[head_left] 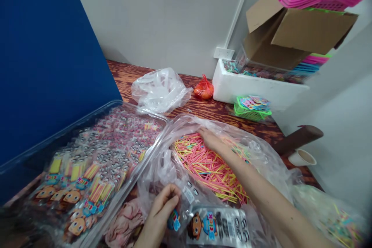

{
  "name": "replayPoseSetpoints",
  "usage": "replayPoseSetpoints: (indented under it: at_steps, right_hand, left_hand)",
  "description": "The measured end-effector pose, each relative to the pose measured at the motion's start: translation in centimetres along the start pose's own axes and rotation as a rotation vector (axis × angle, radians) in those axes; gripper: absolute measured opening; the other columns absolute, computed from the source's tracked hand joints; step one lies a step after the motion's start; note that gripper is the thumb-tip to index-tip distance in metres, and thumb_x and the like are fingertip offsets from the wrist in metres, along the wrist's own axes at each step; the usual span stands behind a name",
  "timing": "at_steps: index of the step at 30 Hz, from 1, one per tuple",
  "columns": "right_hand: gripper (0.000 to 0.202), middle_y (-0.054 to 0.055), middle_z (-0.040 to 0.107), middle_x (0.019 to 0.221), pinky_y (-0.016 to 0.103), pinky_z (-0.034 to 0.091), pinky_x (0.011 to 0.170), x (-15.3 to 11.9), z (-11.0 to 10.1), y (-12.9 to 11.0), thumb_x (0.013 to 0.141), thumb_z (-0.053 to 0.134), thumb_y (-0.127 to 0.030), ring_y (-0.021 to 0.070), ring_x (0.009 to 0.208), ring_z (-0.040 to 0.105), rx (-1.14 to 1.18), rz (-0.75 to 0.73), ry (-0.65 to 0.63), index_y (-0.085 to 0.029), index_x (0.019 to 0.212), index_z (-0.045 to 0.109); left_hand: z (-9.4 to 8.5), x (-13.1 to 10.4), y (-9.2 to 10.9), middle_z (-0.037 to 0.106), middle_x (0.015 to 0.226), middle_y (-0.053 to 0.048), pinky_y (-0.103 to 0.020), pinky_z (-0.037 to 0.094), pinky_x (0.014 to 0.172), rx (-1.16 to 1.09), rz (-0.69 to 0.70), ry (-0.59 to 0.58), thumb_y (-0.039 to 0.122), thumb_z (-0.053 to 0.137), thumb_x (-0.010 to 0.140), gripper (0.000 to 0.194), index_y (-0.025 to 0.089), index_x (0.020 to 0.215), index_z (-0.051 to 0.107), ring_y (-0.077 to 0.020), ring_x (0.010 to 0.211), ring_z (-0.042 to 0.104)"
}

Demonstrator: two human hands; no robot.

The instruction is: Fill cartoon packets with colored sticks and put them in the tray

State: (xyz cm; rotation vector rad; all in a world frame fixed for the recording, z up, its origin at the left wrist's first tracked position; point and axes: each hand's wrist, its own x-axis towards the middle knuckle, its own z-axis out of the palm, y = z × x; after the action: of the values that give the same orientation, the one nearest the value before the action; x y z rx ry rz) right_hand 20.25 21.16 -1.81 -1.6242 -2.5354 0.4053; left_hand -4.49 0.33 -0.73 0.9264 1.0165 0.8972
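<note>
The right hand reaches forward into a heap of thin sticks, pink with some yellow and green ones. Its fingers lie spread and loose on the far edge of the heap; if they pinch any stick, I cannot tell. The sticks lie flat inside an open clear plastic bag on the counter, and most of them point with their long axis from near right to far left, though many cross each other.

The left hand is curled, with its fingers closed on the top edge of a printed packet at the near edge of the view. The packet shows a cartoon face and lies flat, its long side running left to right.

To the left of the bag stands a clear tray full of similar packets in rows, some with sticks inside. Behind it rises a blue panel. Farther back on the counter lie a crumpled empty bag and a small orange bag. At the right are a white foam box, a green basket just in front of it, and a cardboard box above it.
</note>
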Motion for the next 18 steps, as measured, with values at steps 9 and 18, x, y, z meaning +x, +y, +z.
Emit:
replayPoseSetpoints:
  at_steps: [9,18]
  right_hand:
    - [0.039,0.015,0.063,0.120,0.037,0.034,0.095,0.9,0.4,-1.2,0.090,0.043,-0.006,0.0258,0.112,0.050,-0.227,-0.053,-0.081,-0.019,0.119,0.066]
    - [0.030,0.015,0.063,0.118,0.036,0.035,0.092,-0.2,0.6,-1.8,0.093,0.043,-0.009,0.0263,0.112,0.050,-0.334,-0.043,0.008,-0.015,0.112,0.065]
  left_hand:
    - [-0.9,-0.5,-1.2,0.046,0.068,0.003,-0.021,0.035,0.060,0.036,0.017,0.013,0.054,0.068,0.076,0.039,0.017,0.074,0.055,-0.0122,0.066,0.042]
    - [-0.8,-0.6,-1.3,0.047,0.062,0.004,-0.020,0.035,0.058,-0.020,0.021,0.077,0.055,0.072,0.072,0.041,0.017,0.069,0.058,-0.0108,0.061,0.042]
